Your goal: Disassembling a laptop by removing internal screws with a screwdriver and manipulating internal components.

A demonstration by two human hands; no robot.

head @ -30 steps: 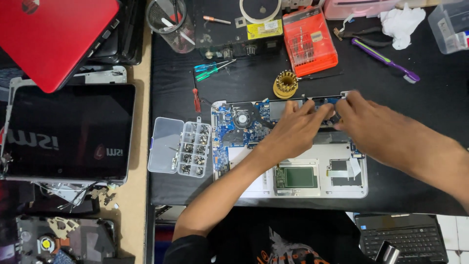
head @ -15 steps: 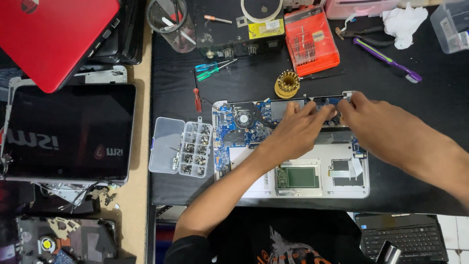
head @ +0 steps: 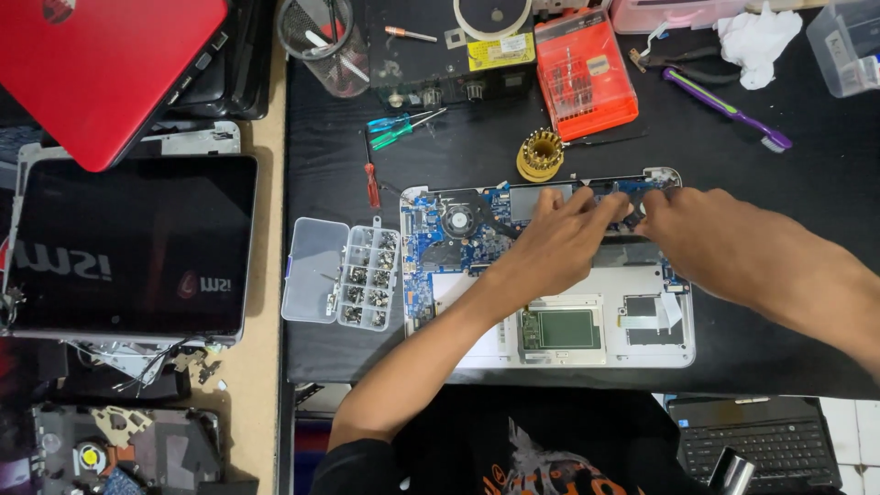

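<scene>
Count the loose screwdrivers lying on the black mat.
3: a red screwdriver left of the opened laptop, a blue screwdriver and a green screwdriver just above it. Others may be hidden.

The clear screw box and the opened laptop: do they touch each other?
Apart. The head view shows a narrow strip of black mat between the screw box and the left edge of the opened laptop.

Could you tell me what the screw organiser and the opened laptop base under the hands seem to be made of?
Screw organiser: clear plastic, glossy; the mat shows through its lid. Laptop base: silver-white shell with a matte look, plastic or metal, unclear. The left hand and right hand rest on it.
</scene>
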